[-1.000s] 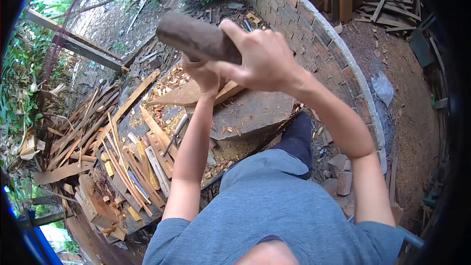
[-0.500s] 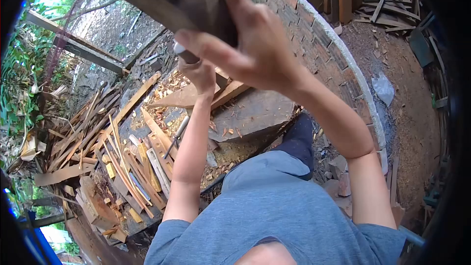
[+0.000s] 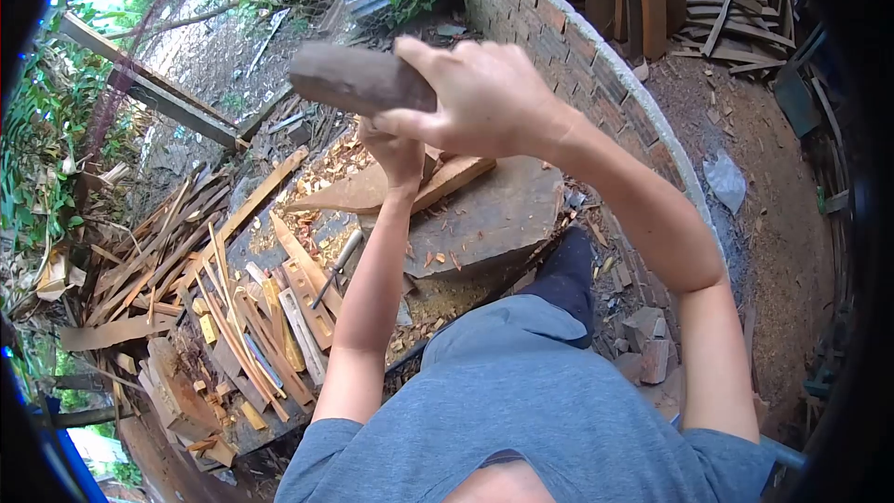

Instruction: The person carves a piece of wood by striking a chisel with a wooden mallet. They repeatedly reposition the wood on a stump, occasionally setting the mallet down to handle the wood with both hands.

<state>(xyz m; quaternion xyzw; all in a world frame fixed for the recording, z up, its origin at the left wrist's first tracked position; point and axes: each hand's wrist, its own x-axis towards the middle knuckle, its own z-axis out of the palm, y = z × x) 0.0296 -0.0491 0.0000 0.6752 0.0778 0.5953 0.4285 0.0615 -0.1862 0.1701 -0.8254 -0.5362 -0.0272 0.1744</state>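
My right hand [image 3: 494, 98] is wrapped round one end of a thick dark wooden block [image 3: 349, 76], which it holds out to the left above my other hand. Just below the block, my left hand [image 3: 396, 151] has its fingers closed; what they grip is hidden behind the block. Beneath both hands, a brown piece of wood [image 3: 456, 177] and a pointed board [image 3: 345, 188] lie on a large dark wooden block [image 3: 494, 224], with reddish chips scattered over it.
Wooden strips and tools [image 3: 289, 317] lie at the lower left, by a handled tool [image 3: 349, 247]. A curved brick wall [image 3: 596, 65] runs behind on the right. Broken bricks [image 3: 655, 359] lie near my right side. A plastic bag [image 3: 724, 179] is on the ground.
The dark block in my right hand has come down and away from the camera. My left hand has stayed near the same place, and the tool end it showed is now covered.
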